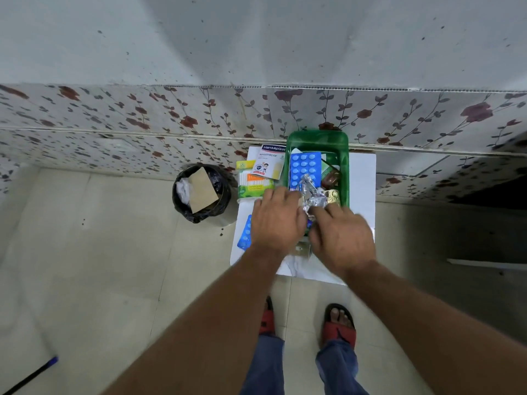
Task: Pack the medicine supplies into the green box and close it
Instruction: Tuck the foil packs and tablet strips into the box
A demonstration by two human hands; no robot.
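An open green box (343, 166) stands on a small white table (362, 178) against the wall. Inside it lie a blue blister pack (303, 166), a brown item and a gold-coloured item (333, 196). My left hand (278, 218) and my right hand (342, 233) meet at the box's near edge, both gripping crumpled silver foil strips (312, 193). Left of the box lie a Hansaplast plaster pack (269, 162) and a cotton bud pack (254, 183). Another blue blister pack (245, 233) lies half hidden under my left hand.
A black-lined bin (201, 192) with paper and cardboard stands on the floor left of the table. A floral-tiled wall rises just behind the table. My feet in red sandals (339, 327) are below the table's near edge. A pen (31, 374) lies at the lower left.
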